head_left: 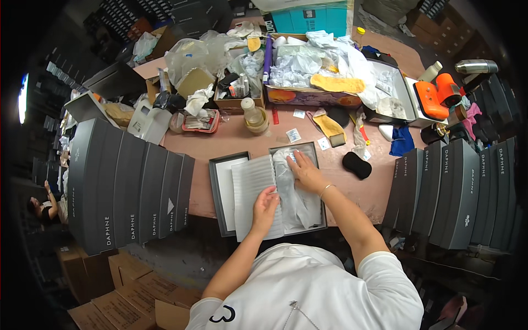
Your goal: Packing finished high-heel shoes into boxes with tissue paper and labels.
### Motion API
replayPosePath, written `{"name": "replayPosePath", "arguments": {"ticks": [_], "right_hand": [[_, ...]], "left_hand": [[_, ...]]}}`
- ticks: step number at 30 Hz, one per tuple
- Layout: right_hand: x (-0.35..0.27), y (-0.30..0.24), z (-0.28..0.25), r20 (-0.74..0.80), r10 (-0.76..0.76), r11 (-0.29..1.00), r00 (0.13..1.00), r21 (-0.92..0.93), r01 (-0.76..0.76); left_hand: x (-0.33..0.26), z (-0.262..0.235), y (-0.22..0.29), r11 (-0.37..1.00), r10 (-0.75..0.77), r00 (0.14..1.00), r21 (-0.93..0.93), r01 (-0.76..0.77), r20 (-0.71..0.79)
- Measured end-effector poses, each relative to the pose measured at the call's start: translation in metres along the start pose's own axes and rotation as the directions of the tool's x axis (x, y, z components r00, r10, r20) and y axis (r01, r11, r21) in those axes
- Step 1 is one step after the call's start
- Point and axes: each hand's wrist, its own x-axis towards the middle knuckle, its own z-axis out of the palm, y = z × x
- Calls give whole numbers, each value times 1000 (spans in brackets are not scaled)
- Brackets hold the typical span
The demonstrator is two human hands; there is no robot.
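Note:
An open grey shoebox (322, 212) stands on the table in front of me. Inside it lies a translucent plastic-wrapped bundle (292, 201) whose contents I cannot make out. My right hand (307, 171) rests on the bundle's far end, its fingers spread. A white ribbed foam sheet (250, 192) hangs over the box's left side and across the grey lid (216, 190), which has a white inside. My left hand (265, 210) is over the sheet's right edge, fingers loosely extended and apart, with no firm grip visible.
Stacked grey shoeboxes (124, 187) flank me on the left, and more shoeboxes (440, 192) on the right. Beyond are a bottle (252, 115), a black sponge-like pad (356, 165), an orange tape dispenser (432, 100) and a carton (308, 97) full of wrapping. Another person (45, 209) is far left.

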Motion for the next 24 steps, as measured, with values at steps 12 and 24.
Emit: {"name": "replayPosePath", "arguments": {"ticks": [12, 24], "right_hand": [[9, 5, -7, -91, 377, 893, 922, 298, -336], [-73, -81, -55, 101, 261, 743, 960, 614, -266]], "left_hand": [[13, 18, -2, 897, -245, 953, -331, 293, 177], [16, -22, -24, 551, -277, 895, -705, 447, 351]]}}
